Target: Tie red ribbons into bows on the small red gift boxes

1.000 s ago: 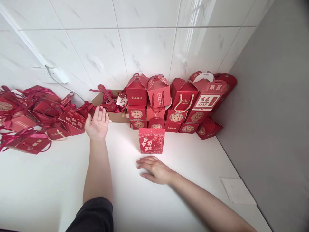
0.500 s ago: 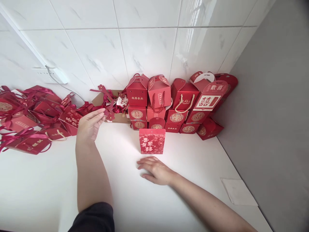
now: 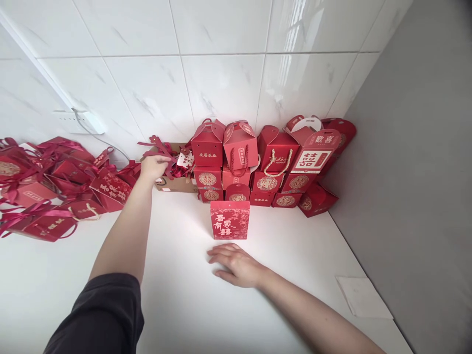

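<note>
My left hand (image 3: 153, 168) is over an open cardboard box (image 3: 177, 185), its fingers pinched at a dark red strip (image 3: 171, 167) among the ribbons and tags inside. The fingertips are partly hidden. My right hand (image 3: 238, 265) lies on the white table, holding nothing, with its fingers apart. Just beyond it stands a flat red gift box (image 3: 230, 221) with white lettering, upright and apart from the fingers. A flower-ended red strip (image 3: 157, 141) sticks out of the cardboard box above my left hand.
Stacked red gift boxes (image 3: 208, 152) stand against the tiled wall (image 3: 221, 83). Several ribboned red boxes (image 3: 47, 221) are heaped at the left, near a socket strip (image 3: 79, 122) with a cable. A grey panel (image 3: 405, 172) borders the right side; a white sheet (image 3: 363, 296) lies beside it.
My left hand has moved slightly up and right, over the cardboard box, and turned with its back upward. My right hand and the upright box stay put; the view has shifted a little.
</note>
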`<action>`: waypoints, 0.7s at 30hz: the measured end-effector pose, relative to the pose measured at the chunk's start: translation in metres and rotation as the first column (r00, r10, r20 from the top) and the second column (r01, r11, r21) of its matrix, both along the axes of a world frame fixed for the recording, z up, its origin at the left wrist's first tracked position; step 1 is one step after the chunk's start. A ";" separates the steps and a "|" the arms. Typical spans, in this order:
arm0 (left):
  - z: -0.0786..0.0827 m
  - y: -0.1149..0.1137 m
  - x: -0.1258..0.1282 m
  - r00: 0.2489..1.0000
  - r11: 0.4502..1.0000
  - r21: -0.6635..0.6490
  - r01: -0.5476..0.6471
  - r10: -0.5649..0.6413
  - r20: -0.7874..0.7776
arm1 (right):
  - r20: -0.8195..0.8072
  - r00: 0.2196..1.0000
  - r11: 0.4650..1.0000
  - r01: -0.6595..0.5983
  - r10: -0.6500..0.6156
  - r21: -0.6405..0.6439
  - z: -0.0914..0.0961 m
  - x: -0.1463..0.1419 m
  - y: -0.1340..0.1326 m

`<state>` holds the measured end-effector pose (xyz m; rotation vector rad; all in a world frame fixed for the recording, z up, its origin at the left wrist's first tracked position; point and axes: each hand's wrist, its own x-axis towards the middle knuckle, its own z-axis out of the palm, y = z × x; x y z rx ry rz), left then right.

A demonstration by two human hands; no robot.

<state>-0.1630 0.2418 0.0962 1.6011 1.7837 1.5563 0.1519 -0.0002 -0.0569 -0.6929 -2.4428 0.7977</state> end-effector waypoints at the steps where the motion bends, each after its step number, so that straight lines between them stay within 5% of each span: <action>1: -0.010 0.002 -0.002 1.000 1.000 -0.012 -0.001 0.001 0.000 | 0.002 1.000 1.000 0.000 0.000 0.000 0.000 0.000 0.000; 8: -0.046 -0.003 -0.025 0.996 0.999 -0.031 0.009 -0.007 0.084 | -0.002 1.000 1.000 -0.003 0.003 0.001 -0.001 0.000 0.000; 21: -0.041 -0.017 -0.039 0.809 0.999 -0.015 0.038 -0.022 0.588 | -0.007 1.000 1.000 -0.004 0.004 -0.002 0.000 0.001 0.000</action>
